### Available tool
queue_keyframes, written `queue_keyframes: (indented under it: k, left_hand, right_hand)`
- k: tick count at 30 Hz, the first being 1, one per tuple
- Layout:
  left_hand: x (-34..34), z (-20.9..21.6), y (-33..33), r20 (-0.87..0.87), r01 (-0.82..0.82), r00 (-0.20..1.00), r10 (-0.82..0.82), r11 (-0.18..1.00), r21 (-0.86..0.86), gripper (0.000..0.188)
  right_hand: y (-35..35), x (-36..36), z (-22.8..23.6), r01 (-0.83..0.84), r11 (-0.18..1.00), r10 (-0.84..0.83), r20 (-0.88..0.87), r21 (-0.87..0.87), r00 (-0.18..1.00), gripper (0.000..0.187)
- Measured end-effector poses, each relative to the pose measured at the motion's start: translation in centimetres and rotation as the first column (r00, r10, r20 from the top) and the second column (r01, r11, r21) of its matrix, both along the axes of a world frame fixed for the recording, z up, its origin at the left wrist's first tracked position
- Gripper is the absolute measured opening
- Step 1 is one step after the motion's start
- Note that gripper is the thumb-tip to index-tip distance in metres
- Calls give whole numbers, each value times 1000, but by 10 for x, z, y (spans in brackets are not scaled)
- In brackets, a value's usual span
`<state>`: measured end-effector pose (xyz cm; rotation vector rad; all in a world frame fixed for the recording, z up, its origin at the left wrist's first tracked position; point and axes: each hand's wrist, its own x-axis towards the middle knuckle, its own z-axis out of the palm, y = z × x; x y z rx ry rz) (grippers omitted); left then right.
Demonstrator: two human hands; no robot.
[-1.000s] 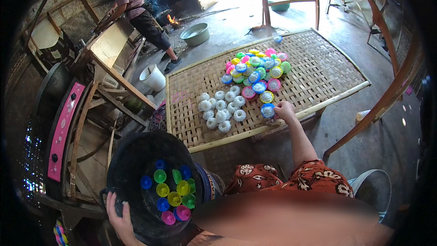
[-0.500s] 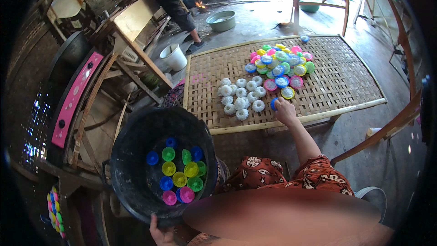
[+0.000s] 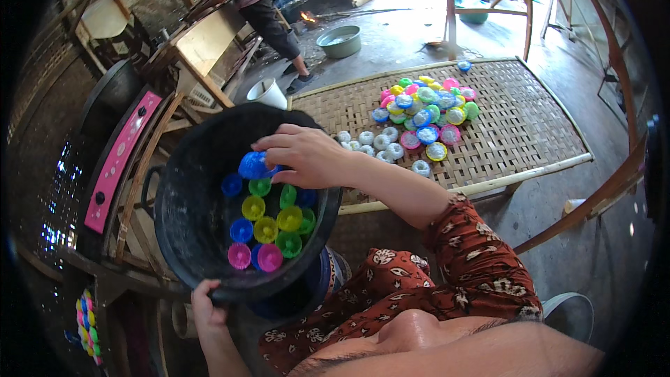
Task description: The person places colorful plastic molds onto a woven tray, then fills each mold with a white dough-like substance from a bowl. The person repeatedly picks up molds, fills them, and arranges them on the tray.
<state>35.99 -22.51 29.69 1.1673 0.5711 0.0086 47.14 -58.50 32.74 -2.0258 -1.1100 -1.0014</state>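
Observation:
My left hand (image 3: 209, 305) grips the near rim of a large black tub (image 3: 183, 206). Over the tub's far part, my right hand (image 3: 307, 156) holds a blue fluted plastic mould (image 3: 254, 165) in its fingers. Several small moulds in blue, green, pink and yellow lie on the tub's bottom, among them a yellow mould (image 3: 266, 230). On the woven bamboo table (image 3: 516, 126) sit several white ring-shaped cakes (image 3: 382, 142), partly hidden behind my right forearm. A single white ring (image 3: 421, 167) lies apart, nearer the front edge. Beyond them is a heap of filled coloured moulds (image 3: 426, 105).
A white bucket (image 3: 267, 94) stands by the table's far left corner. Farther off are a green basin (image 3: 339, 42), a small fire (image 3: 308, 17) and another person (image 3: 255, 7) at a bench. A pink stove panel (image 3: 122, 160) lies to the left.
My right hand has swung from the table's front edge leftward to over the tub, carrying the blue mould. A white ring now lies where that hand was. The tub has shifted slightly up in view.

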Motion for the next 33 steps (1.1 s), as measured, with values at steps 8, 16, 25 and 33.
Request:
queue_keyframes:
  k: [8, 16, 25, 33]
  left_hand:
    - [157, -17, -67, 97, 206, 975, -202, 978, -37, 11]
    - [291, -76, -153, 29, 219, 975, -218, 944, -246, 23]
    - [348, -92, -184, 87, 123, 991, -101, 945, -304, 31]
    - [360, -124, -170, 32, 110, 994, -105, 956, -273, 25]
  right_hand:
    - [-163, 79, -67, 556, 462, -389, -406, 691, 827, 23]
    - [-271, 149, -192, 849, 412, -810, -559, -330, 177, 29]
    - [-264, 183, -159, 345, 462, -884, -394, -817, 251, 65]
    - [-211, 228, -166, 552, 781, -587, -647, -293, 487, 69]
